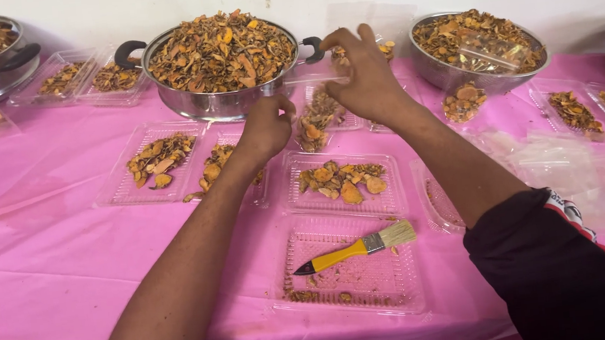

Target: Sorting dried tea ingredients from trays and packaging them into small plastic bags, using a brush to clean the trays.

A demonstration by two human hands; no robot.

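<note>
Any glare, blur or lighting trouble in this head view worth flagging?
Head view: even, soft light, faint shadows on the pink table cover; glare on the steel pot wall and clear trays; right hand slightly motion-blurred, left hand and brush sharp.

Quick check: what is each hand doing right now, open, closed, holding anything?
Left hand: fingers curled shut, pinching one edge of a clear plastic tray.
Right hand: fingers partly spread, gripping the same tray's other side.
</note>
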